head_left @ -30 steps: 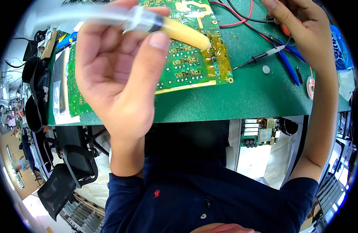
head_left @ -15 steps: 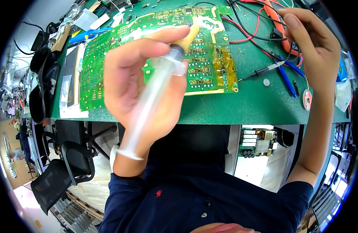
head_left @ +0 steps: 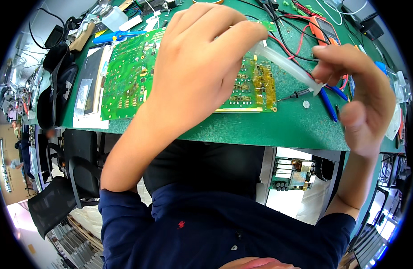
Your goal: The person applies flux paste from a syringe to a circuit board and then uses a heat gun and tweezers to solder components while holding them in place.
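My left hand (head_left: 202, 71), back toward me, is closed on a translucent syringe (head_left: 287, 62), whose plunger end points right and down; its front part is hidden by my fingers. My right hand (head_left: 359, 94) is open beside that plunger end, fingers curved and thumb apart, holding nothing I can see. Beneath my left hand lies a green circuit board (head_left: 123, 80) with amber tape (head_left: 264, 80) along its right part. Right of the board, under and beside the syringe, are blue-handled pliers (head_left: 330, 107), a slim dark probe (head_left: 296, 94) and a small round disc (head_left: 306, 104).
The green bench (head_left: 242, 134) carries an orange meter (head_left: 324, 29) with leads, a blue tool (head_left: 112, 38), a bottle (head_left: 112, 20) and papers (head_left: 85, 121) under a dark panel. Another board (head_left: 291, 175) sits below the bench edge. An office chair (head_left: 49, 201) stands at left.
My left hand has turned palm-down and moved right, swinging the syringe's plunger end from lower left toward my right hand. My right hand has moved down, its fingers now near that end.
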`<action>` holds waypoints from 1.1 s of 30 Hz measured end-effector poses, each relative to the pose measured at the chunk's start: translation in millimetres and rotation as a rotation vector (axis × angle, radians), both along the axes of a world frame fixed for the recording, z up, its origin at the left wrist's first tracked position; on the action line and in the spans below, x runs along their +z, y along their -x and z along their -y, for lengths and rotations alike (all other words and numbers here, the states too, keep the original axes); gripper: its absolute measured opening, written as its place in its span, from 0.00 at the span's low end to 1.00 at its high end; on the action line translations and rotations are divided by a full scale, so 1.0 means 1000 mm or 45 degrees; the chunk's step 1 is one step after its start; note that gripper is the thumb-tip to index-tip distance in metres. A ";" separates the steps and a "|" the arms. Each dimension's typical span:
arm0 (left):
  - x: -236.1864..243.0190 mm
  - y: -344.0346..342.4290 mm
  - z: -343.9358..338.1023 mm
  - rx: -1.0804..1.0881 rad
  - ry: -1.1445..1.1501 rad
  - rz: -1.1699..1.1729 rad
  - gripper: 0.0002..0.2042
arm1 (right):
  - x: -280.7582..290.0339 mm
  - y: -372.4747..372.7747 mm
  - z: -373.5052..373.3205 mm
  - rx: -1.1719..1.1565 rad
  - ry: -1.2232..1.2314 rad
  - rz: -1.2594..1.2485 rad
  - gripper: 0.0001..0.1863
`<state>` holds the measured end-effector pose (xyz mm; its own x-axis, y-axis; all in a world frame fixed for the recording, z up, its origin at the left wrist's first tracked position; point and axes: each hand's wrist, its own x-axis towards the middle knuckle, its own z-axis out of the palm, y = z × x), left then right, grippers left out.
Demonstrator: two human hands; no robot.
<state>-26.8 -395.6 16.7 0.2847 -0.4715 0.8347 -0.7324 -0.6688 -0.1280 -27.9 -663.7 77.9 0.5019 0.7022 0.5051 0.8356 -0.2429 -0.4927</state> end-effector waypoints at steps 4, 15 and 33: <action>0.008 0.014 -0.003 0.201 -0.150 0.013 0.13 | -0.013 0.006 -0.018 -0.072 0.110 0.050 0.23; 0.007 0.055 0.036 0.376 0.029 0.013 0.10 | -0.034 0.020 -0.044 -0.282 -0.068 -0.285 0.12; 0.003 0.064 0.033 0.162 0.174 -0.029 0.16 | -0.049 0.026 -0.049 -0.107 -0.228 -0.327 0.15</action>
